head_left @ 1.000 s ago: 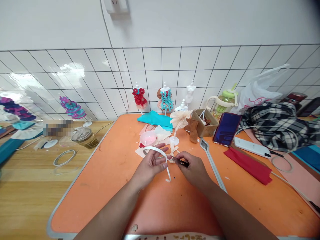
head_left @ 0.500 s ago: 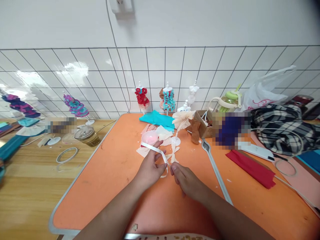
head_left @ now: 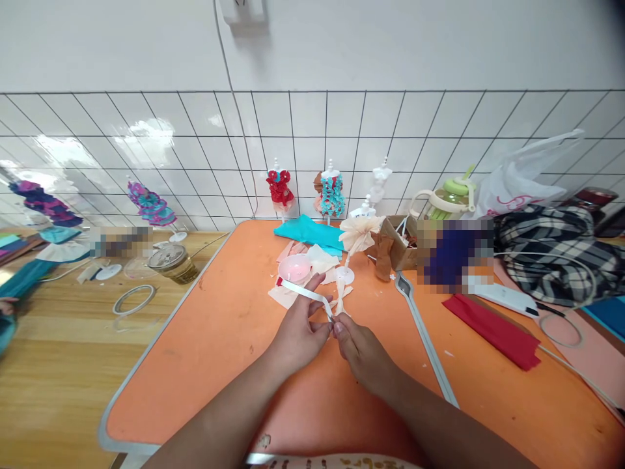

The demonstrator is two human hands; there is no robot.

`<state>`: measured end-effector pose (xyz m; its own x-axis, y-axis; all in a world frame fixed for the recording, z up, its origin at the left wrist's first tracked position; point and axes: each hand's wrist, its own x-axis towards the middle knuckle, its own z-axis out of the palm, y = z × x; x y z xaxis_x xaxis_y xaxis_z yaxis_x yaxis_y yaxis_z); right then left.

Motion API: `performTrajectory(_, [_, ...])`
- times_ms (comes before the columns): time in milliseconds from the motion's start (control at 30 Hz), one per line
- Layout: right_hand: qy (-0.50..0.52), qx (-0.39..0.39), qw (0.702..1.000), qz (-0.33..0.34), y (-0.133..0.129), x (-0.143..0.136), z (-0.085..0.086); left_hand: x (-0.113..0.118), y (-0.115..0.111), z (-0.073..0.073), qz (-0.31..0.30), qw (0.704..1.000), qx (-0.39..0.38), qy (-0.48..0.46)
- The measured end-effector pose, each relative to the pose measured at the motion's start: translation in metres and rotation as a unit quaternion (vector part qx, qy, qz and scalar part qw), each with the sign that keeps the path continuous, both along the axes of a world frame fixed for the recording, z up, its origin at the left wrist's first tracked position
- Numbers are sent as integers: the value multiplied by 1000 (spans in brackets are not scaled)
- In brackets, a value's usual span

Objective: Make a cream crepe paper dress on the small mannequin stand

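No word legible with certainty. Pink script on white plastic bag (head_left: 525,182), unreadable; yellowish lettering on pale cloth (head_left: 322,462), bottom edge, cut off.

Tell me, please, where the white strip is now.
In the head view, the white strip is near the middle, in the left hand, its far end just below the pink bowl.

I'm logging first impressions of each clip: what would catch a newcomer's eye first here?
The bright orange table fills the middle; over it, the left hand holds a white strip, the right hand close beside it. Behind, by the tiled wall, stand a red-dressed mannequin and a turquoise-dressed mannequin.
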<state>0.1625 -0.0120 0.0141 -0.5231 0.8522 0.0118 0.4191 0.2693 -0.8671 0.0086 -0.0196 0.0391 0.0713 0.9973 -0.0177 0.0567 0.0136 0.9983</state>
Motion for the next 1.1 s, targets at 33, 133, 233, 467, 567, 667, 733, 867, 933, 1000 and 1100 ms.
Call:
performTrajectory(33, [-1,3,1000,-3,0,-1,0,1,-1,0,0,1000,5,0])
performTrajectory(133, [0,12,1000,-17,0,-3,-1,3,-2,2,1,1000,7,6])
performTrajectory(233, [-6,27,999,-34,-1,-5,-3,5,-2,5,5,1000,-3,9])
performTrajectory(467, [-9,47,998,-49,-2,-6,-6,6,-2,4,9,1000,23,-4])
performTrajectory(567, [-10,51,997,-57,-1,-7,-7,7,-2,4,9,1000,13,-12])
performTrajectory(667, [-15,53,996,-63,-1,-7,-7,7,-4,7,12,1000,-13,-9])
performTrajectory(733, [-14,55,996,-65,-1,-6,-6,6,-4,9,6,1000,-19,-19])
performTrajectory(867, [1,61,997,-57,-1,-4,-1,-3,1,10,32,999,18,-29])
performTrajectory(933, [2,58,997,-42,-2,-4,1,-8,5,10,67,997,25,-18])
performTrajectory(1000, [4,49,998,-27,-3,-4,2,-10,8,10,83,996,22,-31])
performTrajectory(1100, [23,37,999,-12,-4,-5,3,-8,9,10,100,993,16,-66])
